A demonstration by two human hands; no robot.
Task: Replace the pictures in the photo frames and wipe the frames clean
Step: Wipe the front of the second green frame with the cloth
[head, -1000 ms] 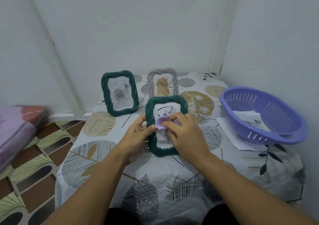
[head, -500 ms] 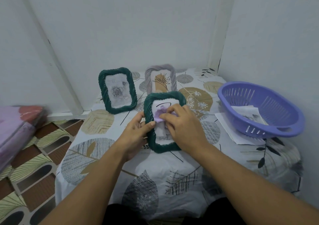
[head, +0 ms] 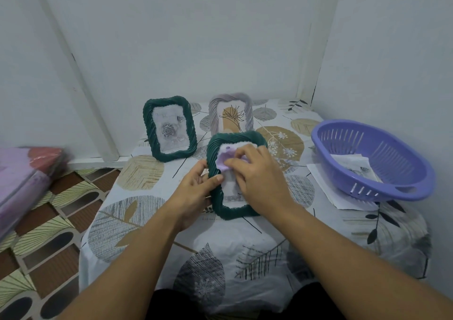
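Observation:
A dark green rope-edged photo frame (head: 228,211) stands tilted on the table's middle. My left hand (head: 193,192) grips its left edge, thumb on the front rim. My right hand (head: 259,180) pinches a small lilac cloth (head: 226,159) against the upper part of the frame's glass. Behind it, a second green frame (head: 169,128) with a grey rose picture stands upright at the left. A grey frame (head: 230,113) with a tan plant drawing stands behind the held one.
A purple slotted basket (head: 372,165) holding printed pictures sits at the right, on a white sheet (head: 343,197). The leaf-patterned tablecloth (head: 137,221) covers a small table in a white wall corner. Wrapped pink bedding (head: 22,177) lies at the left above patterned floor.
My right hand and the cloth have slid up the glass toward the frame's top. My left hand keeps its grip on the left edge.

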